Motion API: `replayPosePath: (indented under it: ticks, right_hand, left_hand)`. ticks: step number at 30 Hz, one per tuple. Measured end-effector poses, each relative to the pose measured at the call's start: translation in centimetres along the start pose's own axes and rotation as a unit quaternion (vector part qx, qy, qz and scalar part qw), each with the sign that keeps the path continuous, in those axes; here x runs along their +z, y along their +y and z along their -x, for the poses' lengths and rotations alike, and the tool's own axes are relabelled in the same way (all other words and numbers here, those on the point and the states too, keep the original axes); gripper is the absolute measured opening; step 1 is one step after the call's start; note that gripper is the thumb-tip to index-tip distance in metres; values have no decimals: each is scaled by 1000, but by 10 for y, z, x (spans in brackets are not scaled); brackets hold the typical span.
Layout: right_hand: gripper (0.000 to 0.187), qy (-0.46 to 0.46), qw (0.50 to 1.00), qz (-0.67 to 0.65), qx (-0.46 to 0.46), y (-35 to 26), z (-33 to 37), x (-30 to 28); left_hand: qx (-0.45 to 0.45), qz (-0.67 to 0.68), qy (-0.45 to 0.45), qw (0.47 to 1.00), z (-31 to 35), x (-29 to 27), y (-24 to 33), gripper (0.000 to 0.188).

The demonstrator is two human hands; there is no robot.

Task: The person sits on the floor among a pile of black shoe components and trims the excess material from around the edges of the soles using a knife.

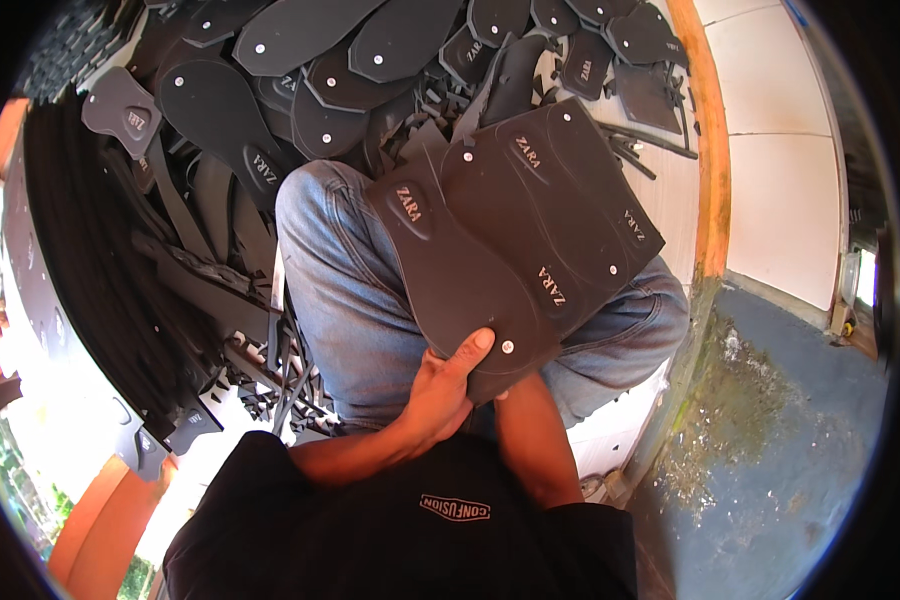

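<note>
A dark brown-black foam sandal-sole sheet, marked with sole outlines, oval raised labels and small white dots, lies tilted across my knees. Its left edge curves along one sole's outline. My left hand grips the sheet's near corner, thumb pressed on top beside a white dot and fingers underneath. My right forearm reaches up below the same corner. Most of my right hand is hidden under the sheet, so its fingers cannot be made out.
Loose cut soles pile up beyond my knees. Long stacked dark strips lie at the left, with small scraps near my left leg. An orange-brown edging borders the pale floor at the right; beyond it are white tiles and a blue-grey floor.
</note>
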State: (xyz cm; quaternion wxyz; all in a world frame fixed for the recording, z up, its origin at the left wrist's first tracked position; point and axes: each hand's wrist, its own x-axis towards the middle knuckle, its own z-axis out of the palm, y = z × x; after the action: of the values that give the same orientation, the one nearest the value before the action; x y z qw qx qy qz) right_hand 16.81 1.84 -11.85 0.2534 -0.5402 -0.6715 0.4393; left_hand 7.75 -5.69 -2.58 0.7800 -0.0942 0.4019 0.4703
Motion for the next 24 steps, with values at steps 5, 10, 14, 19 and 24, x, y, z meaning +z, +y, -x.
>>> replayPosePath:
  ticks: [5,10,14,19,24]
  right_hand:
    - [37,11,995,-98,34,-13,-50,14]
    - [39,-39,864,-471,171,-55,-89,0]
    - [54,-53,770,-604,198,-98,-63,-55]
    - [36,-71,800,-582,125,-44,-23,-116]
    - [20,129,871,-439,178,-52,22,-124]
  left_hand:
    - [84,-321,-101,938,46,4,-5,36]
    - [37,-127,22,991,59,-18,62,34]
    - [13,-290,-141,947,61,-59,112,33]
    - [-47,-398,-191,896,25,-61,135,46]
    - [132,65,-215,966,-5,-86,140,76]
